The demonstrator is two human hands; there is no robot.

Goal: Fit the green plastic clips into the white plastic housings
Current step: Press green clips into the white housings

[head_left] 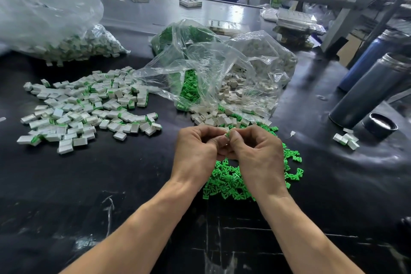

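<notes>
Head view: the left hand [198,147] and right hand [255,149] meet fingertip to fingertip above the desk [111,184], both curled and pinching a small piece between them; only a sliver of a green clip [227,135] shows, and any white housing there is hidden. Its long axis cannot be read. Loose green clips [231,180] lie directly beneath, nearer the right hand; loose white housings [213,119] lie just beyond the fingers; the finished pile [89,107] sits well apart on the left hand's side.

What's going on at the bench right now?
Left hand and right hand pinch one green clip together. Loose clips beneath. Nothing in the way.
</notes>
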